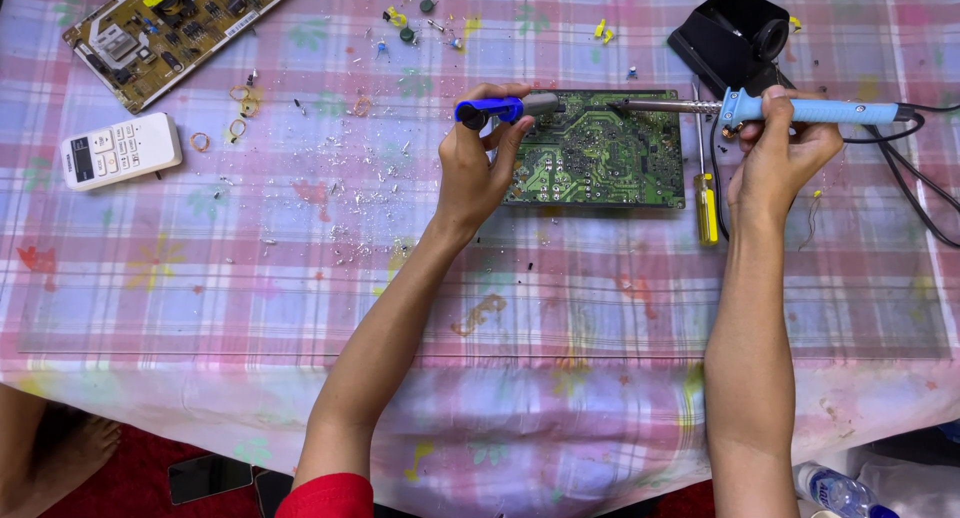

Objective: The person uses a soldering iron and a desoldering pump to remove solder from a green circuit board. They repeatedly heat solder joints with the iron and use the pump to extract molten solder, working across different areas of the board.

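Observation:
A green circuit board (pixel 600 158) lies solder side up in the middle of the table. My left hand (pixel 478 163) grips a blue desoldering pump (pixel 500 108), whose grey tip rests over the board's upper left corner. My right hand (pixel 778 153) holds a light blue soldering iron (pixel 800 110) level, with its metal tip pointing left over the board's top edge. The iron's black cord (pixel 920 178) runs off to the right.
A yellow-handled screwdriver (pixel 706 206) lies just right of the board. A black iron stand (pixel 735 38) sits at the back right. A second brown circuit board (pixel 175 33) and a white remote (pixel 120 150) are at the left. Small loose components and solder bits litter the checked tablecloth (pixel 250 278).

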